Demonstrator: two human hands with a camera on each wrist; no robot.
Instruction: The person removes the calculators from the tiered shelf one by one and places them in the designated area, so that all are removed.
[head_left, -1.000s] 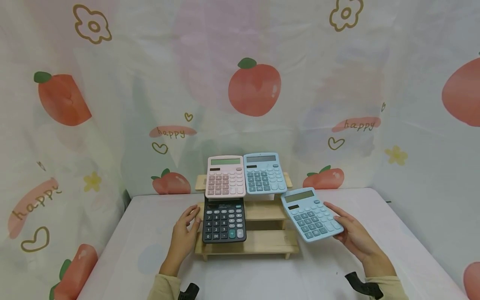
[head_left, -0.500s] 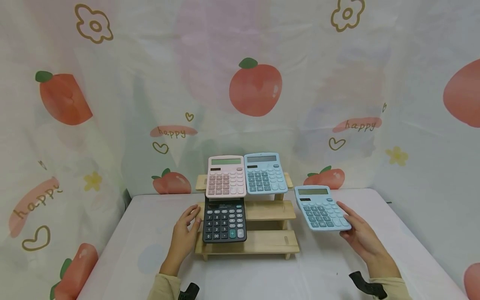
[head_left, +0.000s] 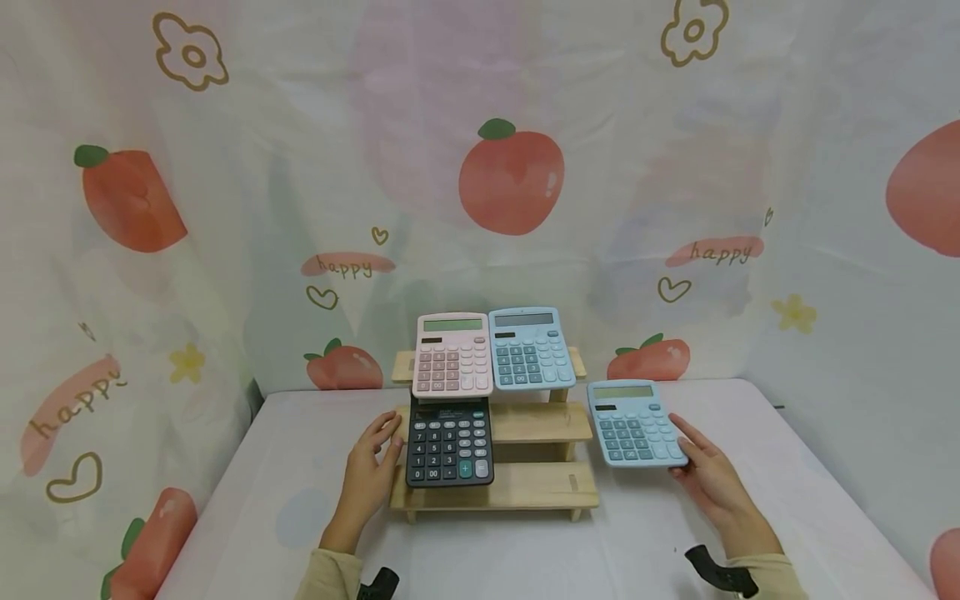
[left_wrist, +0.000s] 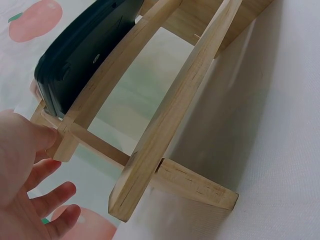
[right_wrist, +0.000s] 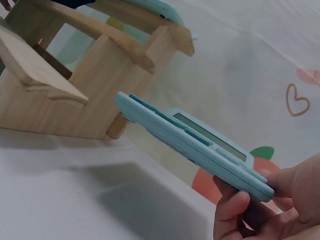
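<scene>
My right hand (head_left: pixel 716 487) holds a light blue calculator (head_left: pixel 636 425) by its lower right corner, tilted and off to the right of the wooden tiered stand (head_left: pixel 540 475). In the right wrist view this calculator (right_wrist: pixel 192 145) hangs above the table, edge toward the camera, pinched between thumb and fingers. My left hand (head_left: pixel 366 483) grips the left end of the middle shelf; in the left wrist view its other fingers (left_wrist: pixel 62 195) stay loose. A black calculator (head_left: pixel 450 442) leans on the middle tier. On the top tier stand a pink calculator (head_left: pixel 452 354) and another light blue calculator (head_left: pixel 531 348).
A white cloth covers the table (head_left: pixel 480 558). Behind it hangs a backdrop (head_left: pixel 600 100) printed with fruit and hearts. The bottom shelf (head_left: pixel 536 483) of the stand projects toward me. Black straps (head_left: pixel 720 571) circle both wrists.
My right hand has carried the light blue calculator rightward, away from the stand, then slightly back and down; the calculator has turned more upright. My left hand and the other calculators stay put.
</scene>
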